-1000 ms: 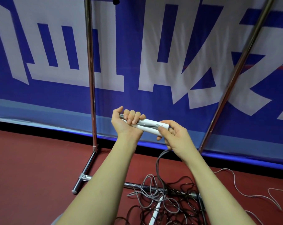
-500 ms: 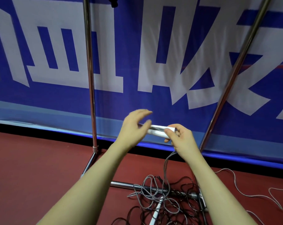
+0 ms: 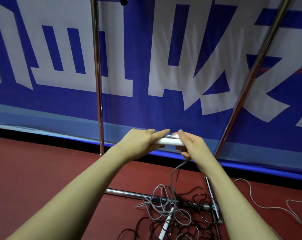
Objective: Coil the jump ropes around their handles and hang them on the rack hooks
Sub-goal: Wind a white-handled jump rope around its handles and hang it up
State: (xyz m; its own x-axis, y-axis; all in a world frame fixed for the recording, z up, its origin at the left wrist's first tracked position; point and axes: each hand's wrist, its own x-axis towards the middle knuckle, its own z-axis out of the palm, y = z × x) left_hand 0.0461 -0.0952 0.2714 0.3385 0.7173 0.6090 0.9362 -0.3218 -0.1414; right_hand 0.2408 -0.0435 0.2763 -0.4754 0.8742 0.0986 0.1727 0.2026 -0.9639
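The blue banner (image 3: 164, 54) bears large white characters, seemingly cropped; none fully readable.

Glossy chromed metal rack (image 3: 98, 94), creased cloth banner (image 3: 164, 49)

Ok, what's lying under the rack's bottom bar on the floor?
A tangle of grey and black jump ropes piles over and around the rack's bottom bar, with a white handle lying in it on the red floor. The cords hide what passes beneath the bar.
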